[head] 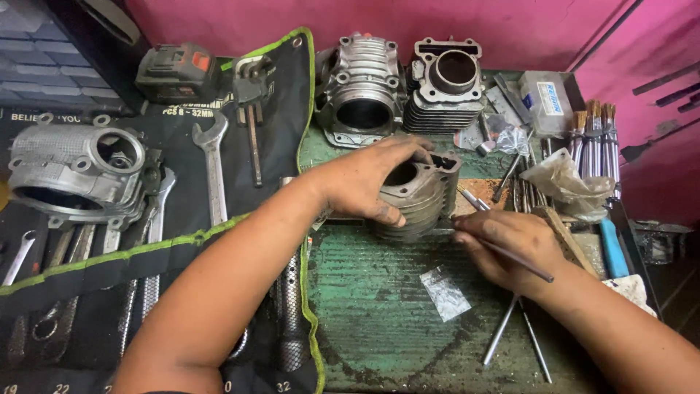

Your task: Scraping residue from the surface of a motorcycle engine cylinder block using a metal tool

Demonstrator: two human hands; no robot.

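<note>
Nearest the camera, two thin rods (503,330) are seen lying loose on the green bench (372,306), just below the right hand (510,248). A small clear bag (445,293) lies flat on the bench to the left of those rods, a little below the right grip. The right hand is clenched around a thin metal rod (521,260), which is held like a pen; its tip is pointed toward the side of a finned cylinder (417,197). The cylinder is set on the bench between the two hands and just above the right grip. It is grasped by the left hand (364,179), whose fingers are spread over its top rim and whose thumb is pressed against its near wall, so the left grip is closed on the cylinder. To the left of that grip, a black tool roll (182,241) with a green edge is spread out, and wrenches (211,171) are laid on it. Further left on the roll, a grey casing (76,171) is placed. To the right of the right grip, a crumpled plastic bag (565,182) and a bundle of brushes (596,138) are seen. Beyond the held cylinder, two more cylinders (405,91) are stood side by side against the pink wall (364,18). Far to the left of them, a battery pack (179,73) is rested at the top of the roll.
</note>
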